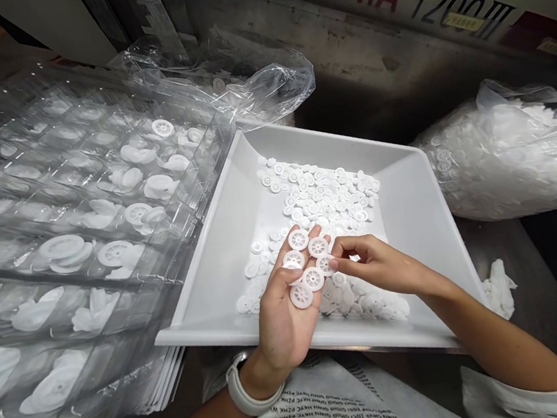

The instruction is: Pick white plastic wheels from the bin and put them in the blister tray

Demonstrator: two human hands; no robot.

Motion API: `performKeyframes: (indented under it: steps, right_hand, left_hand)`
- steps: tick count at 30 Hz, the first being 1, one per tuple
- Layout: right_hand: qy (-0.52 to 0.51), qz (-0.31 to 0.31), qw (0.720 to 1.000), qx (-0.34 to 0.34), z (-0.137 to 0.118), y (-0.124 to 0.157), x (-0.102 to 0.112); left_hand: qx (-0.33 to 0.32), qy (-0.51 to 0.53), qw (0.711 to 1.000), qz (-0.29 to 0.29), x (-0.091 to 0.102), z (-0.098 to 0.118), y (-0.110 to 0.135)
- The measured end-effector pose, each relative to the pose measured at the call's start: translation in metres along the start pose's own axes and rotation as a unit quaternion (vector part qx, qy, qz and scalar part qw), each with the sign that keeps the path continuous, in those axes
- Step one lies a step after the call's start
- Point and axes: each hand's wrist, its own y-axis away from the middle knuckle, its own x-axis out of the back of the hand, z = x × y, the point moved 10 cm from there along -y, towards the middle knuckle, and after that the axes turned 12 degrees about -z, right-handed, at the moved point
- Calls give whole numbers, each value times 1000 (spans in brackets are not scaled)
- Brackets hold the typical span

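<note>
My left hand (282, 309) is held palm up over the near edge of a white square tray (410, 214). Several small white plastic wheels (305, 266) lie across its fingers and palm. My right hand (372, 262) reaches in from the right, its fingertips pinched on one of those wheels at the left fingertips. A heap of the same loose white wheels (330, 196) fills the middle of the tray under both hands. A white band sits on my left wrist (246, 394).
Clear plastic blister trays (73, 219) with white parts in their pockets spread across the left. A crumpled clear bag (238, 79) lies behind them. A plastic bag full of white wheels (508, 156) sits at right. A grey machine housing (416, 5) runs along the back.
</note>
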Motion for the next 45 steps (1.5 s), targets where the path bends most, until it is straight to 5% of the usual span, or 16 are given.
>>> performKeyframes:
  steps: [9,13,20,24,27,30,35,40,45]
  right_hand:
    - [63,-4,998,8,4,1,1]
    - [144,50,987,41,-7,8,9]
    - [348,110,906,215,-56,29,-6]
    - [427,106,850,288,-65,32,-25]
    - [430,120,835,322,-67,34,-28]
    - [381,137,846,348,-68,36,-23]
    - [157,195,906,341,-57,38,10]
    - [-110,186,950,224,-23,19,40]
    - [-211,158,956,128,-1,7,38]
  left_hand:
    - [7,10,1000,8,3,-2,0]
    - [11,17,1000,12,3,-3,0]
    - [12,25,1000,14,3,-4,-2]
    - [15,30,999,15,6,-4,-2]
    - [22,37,999,13,6,-5,-2]
    - [31,44,998,12,6,-7,-3]
    - [33,51,998,13,4,-7,-4]
    - [31,58,998,15,4,-7,-2]
    - [33,57,998,11,4,-7,-2]
